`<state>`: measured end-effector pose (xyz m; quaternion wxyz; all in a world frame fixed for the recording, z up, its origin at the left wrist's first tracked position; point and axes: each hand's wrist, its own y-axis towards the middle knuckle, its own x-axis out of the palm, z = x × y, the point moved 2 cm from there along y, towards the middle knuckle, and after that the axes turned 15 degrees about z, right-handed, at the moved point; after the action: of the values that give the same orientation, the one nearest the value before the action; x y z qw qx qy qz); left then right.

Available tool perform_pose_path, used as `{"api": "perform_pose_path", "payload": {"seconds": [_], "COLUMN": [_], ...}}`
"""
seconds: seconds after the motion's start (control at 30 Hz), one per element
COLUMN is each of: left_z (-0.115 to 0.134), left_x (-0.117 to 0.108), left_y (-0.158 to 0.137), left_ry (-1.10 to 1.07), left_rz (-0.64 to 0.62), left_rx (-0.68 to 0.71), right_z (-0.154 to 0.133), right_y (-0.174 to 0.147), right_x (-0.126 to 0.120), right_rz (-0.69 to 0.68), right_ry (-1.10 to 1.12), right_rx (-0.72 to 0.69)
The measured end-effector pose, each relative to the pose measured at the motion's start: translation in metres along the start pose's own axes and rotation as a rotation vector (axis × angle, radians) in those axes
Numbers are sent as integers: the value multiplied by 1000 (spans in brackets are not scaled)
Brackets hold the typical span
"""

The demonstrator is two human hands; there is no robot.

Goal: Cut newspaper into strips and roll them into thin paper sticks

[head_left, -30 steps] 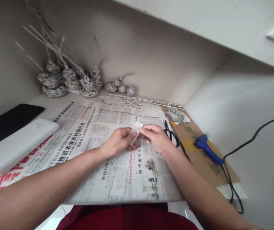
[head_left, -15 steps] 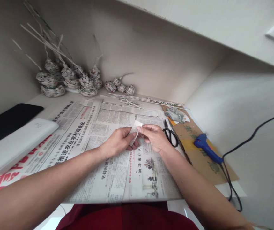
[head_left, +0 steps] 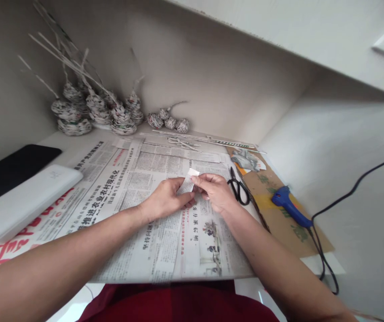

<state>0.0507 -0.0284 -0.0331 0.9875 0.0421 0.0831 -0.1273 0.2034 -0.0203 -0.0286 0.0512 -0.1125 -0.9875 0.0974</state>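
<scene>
Between my two hands is a small strip of newspaper [head_left: 187, 182], its pale end sticking up past the fingers. My left hand [head_left: 170, 197] grips its lower left side, thumb across the front. With thumb and forefinger, my right hand [head_left: 213, 188] pinches the strip's right edge near the top. Some fingertips are hidden behind the paper. Both hands hover over spread newspaper sheets [head_left: 128, 232]. Black-handled scissors [head_left: 238, 190] lie just right of my right hand.
Woven paper gourds [head_left: 71, 120] with long stems stand at the back left, small woven balls [head_left: 170, 121] beside them. Thin paper rods [head_left: 205, 139] lie along the back. A white power bank [head_left: 31, 201] is at left. Right, a corded blue glue gun [head_left: 292, 208] rests on cardboard [head_left: 279, 228].
My left thumb has shifted slightly down and right on the strip, baring more of its face. Both hands stay in nearly the same place.
</scene>
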Motion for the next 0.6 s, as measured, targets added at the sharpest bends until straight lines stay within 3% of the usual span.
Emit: {"api": "perform_pose_path", "payload": {"seconds": [0.23, 0.47, 0.6], "left_z": [0, -2, -5], "left_x": [0, 2, 1], "left_y": [0, 1, 4], "left_ry": [-10, -147, -190], "left_rz": [-1, 43, 48], "left_rx": [4, -127, -172], "right_z": [0, 3, 1], "right_y": [-3, -8, -8], "right_x": [2, 5, 5], "right_rz": [9, 55, 38], "right_ry": [26, 40, 46], "right_rx": [-11, -205, -193]}}
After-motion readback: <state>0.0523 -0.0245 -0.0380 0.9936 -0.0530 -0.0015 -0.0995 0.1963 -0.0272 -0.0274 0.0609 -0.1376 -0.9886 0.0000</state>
